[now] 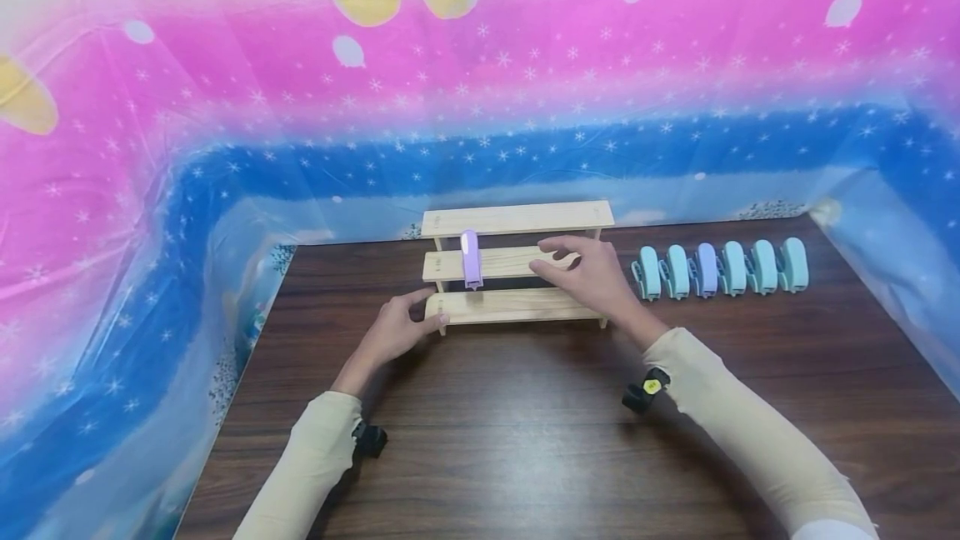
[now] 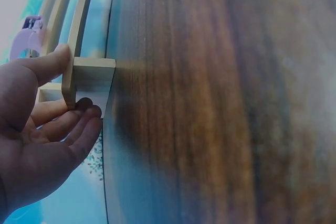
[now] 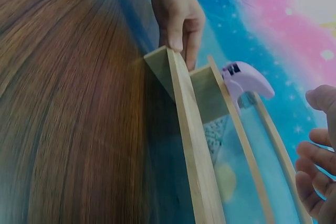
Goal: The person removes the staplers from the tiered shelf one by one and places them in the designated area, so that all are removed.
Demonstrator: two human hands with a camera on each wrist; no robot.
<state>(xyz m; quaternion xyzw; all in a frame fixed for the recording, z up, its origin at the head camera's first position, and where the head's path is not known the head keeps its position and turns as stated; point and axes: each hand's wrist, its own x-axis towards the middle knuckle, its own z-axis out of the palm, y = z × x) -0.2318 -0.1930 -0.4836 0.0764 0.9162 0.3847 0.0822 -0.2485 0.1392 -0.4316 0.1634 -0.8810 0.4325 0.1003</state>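
A three-tier wooden display rack (image 1: 517, 303) stands on the table. My left hand (image 1: 393, 327) pinches the left end of its lowest board, thumb on the front side and fingers round the end, as the left wrist view shows. On the middle tier, near the left, sits a lavender stapler-like tool (image 1: 470, 261); its curved body (image 3: 252, 81) also shows in the right wrist view. Over the right part of the middle tier hovers my right hand (image 1: 588, 273), its fingers (image 3: 317, 153) apart and loosely bent, holding nothing.
To the right of the rack, a row of similar tools stands on the dark wood table (image 1: 510, 440): several mint green ones (image 1: 763, 267) and one lavender one (image 1: 705, 270). A pink and blue patterned cloth (image 1: 525, 123) hangs behind and beside the table.
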